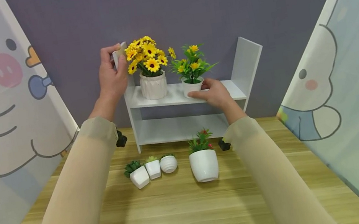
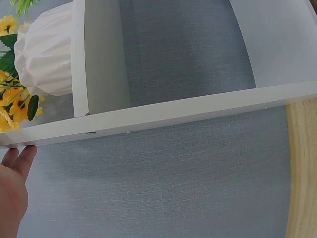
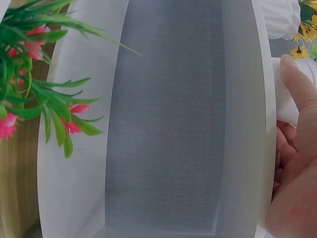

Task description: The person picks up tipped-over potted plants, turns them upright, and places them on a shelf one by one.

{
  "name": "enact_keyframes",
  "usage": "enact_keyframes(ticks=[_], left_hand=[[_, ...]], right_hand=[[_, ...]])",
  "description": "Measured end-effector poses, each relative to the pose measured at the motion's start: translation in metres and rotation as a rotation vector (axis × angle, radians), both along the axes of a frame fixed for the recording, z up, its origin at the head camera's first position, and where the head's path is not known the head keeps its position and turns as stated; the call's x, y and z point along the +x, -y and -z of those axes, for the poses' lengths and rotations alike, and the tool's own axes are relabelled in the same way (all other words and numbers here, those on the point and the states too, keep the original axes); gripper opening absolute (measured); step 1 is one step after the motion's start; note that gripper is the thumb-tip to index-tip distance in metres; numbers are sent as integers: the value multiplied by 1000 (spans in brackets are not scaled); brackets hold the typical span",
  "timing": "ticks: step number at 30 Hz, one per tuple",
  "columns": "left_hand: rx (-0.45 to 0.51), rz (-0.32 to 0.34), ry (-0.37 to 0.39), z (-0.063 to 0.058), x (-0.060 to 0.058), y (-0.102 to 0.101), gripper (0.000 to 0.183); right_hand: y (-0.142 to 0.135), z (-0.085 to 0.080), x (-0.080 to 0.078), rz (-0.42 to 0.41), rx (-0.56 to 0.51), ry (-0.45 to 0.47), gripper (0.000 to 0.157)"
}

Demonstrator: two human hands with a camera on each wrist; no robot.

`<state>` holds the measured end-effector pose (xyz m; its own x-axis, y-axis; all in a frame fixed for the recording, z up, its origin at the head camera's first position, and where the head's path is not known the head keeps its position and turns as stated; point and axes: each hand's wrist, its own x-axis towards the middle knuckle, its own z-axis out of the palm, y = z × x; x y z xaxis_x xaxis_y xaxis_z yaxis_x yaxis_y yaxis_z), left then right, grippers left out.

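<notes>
Yellow-flowered pot (image 1: 191,85) held on upper board (image 1: 176,92)

Right hand (image 1: 216,93): fingers grip the pot. Left hand (image 1: 112,75): fingers pinch left side panel (image 1: 137,122). Sunflower pot (image 1: 154,87) stands between. Below, on surface (image 1: 180,212): three small plants (image 1: 153,169), red-flowered pot (image 1: 204,165).

The shelf (image 1: 181,127) looks smooth; the pot (image 1: 204,167) at five o'clock, glossy; the worktop (image 1: 180,212), wooden; the wall (image 1: 178,7) at twelve, woven cloth.
</notes>
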<state>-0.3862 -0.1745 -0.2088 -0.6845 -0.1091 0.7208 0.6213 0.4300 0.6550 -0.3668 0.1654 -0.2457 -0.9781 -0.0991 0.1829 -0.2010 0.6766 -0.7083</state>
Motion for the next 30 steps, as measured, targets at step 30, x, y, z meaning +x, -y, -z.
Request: enact_keyframes(ticks=[30], left_hand=[[-1,7,-21,1,0,0,43]], right_hand=[[2,2,-2,8,61,-17,79]])
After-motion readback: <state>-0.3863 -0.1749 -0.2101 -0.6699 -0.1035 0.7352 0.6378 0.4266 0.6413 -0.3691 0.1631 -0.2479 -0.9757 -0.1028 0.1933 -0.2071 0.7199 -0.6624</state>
